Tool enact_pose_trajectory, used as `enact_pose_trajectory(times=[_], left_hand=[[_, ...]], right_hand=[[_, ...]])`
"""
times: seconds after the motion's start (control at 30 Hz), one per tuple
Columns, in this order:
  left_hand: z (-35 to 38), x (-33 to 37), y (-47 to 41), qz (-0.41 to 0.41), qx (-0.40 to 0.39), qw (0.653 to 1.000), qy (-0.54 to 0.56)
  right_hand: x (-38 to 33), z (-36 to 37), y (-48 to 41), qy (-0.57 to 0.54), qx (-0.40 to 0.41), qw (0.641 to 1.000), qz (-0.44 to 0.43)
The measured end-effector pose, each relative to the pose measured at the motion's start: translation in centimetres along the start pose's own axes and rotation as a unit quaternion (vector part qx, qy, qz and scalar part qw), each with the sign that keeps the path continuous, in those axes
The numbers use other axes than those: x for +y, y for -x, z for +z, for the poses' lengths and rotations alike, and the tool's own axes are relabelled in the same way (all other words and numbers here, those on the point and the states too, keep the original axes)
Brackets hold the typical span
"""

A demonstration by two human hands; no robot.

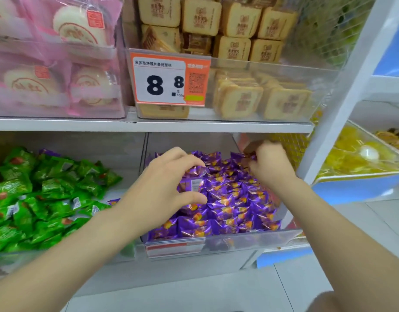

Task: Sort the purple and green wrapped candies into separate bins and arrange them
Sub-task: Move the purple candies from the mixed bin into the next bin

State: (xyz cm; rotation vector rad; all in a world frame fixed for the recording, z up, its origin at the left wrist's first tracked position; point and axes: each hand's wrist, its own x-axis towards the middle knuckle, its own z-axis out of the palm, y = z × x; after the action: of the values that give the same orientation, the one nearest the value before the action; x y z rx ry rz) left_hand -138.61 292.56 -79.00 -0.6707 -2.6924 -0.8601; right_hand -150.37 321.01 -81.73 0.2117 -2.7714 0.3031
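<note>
A clear bin point(250, 240) on the lower shelf is filled with purple wrapped candies point(230, 206). To its left a second clear bin point(58, 255) holds green wrapped candies point(47, 199), with a stray purple candy point(47, 152) at the back and another point(114, 202) at its right edge. My left hand point(162, 188) curls over the left side of the purple pile, fingers and thumb around a purple candy point(191, 182). My right hand point(270, 165) reaches to the back right of the purple bin and pinches a purple candy point(250, 152) there.
The shelf above carries a bin of pink-wrapped round cakes point(54, 64) and a bin of square biscuits point(239, 64) with an orange 8.8 price tag point(169, 81). A white shelf post point(342, 86) stands at the right, with a bin of yellow sweets point(360, 156) beyond it.
</note>
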Motion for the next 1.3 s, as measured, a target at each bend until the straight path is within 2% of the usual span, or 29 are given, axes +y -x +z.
enact_pose_trajectory(times=[0.1, 0.27, 0.5, 0.63, 0.8, 0.87, 0.97, 1.0, 1.07, 1.17, 1.23, 1.3], left_hand=[[0.5, 0.0, -1.0, -0.019, 0.019, 0.999, -0.02], [0.8, -0.7, -1.7, -0.046, 0.045, 0.996, -0.062], [0.7, -0.8, -1.0, -0.07, 0.046, 0.996, -0.004], [0.6, -0.7, -1.0, -0.075, 0.043, 0.996, 0.004], [0.5, -0.8, -1.0, -0.083, 0.043, 0.995, 0.038], [0.3, -0.9, -1.0, -0.084, 0.042, 0.994, 0.057], [0.2, -0.8, -1.1, -0.096, 0.044, 0.991, 0.084], [0.1, -0.7, -1.1, -0.101, 0.044, 0.989, 0.096], [0.1, -0.6, -1.2, -0.095, 0.044, 0.988, 0.11], [0.0, -0.2, -1.0, -0.032, 0.036, 0.993, 0.103], [0.1, 0.0, -0.9, 0.006, 0.044, 0.995, 0.09], [0.3, 0.0, -0.7, 0.01, 0.061, 0.994, 0.091]], right_hand=[[-0.3, 1.9, -1.0, 0.04, -0.026, 0.999, 0.0], [-1.5, 3.0, -3.6, 0.012, -0.069, 0.995, 0.073], [-2.1, 4.2, -3.9, -0.031, -0.088, 0.994, 0.056], [-1.6, 4.9, -3.6, -0.052, -0.062, 0.993, 0.083], [-1.4, 5.2, -3.1, -0.057, -0.073, 0.993, 0.069], [-1.5, 4.6, -2.8, -0.057, -0.053, 0.994, 0.075], [-3.7, 1.8, -1.5, -0.14, -0.003, 0.988, 0.065], [-4.8, 0.3, -0.7, -0.218, -0.023, 0.973, 0.076], [-7.2, -2.5, 1.2, -0.393, -0.149, 0.901, 0.107], [-9.1, -4.6, 3.4, -0.483, -0.333, 0.8, 0.128], [-9.3, -4.9, 4.0, -0.526, -0.372, 0.751, 0.144], [-8.7, -5.1, 4.2, -0.564, -0.373, 0.72, 0.157]])
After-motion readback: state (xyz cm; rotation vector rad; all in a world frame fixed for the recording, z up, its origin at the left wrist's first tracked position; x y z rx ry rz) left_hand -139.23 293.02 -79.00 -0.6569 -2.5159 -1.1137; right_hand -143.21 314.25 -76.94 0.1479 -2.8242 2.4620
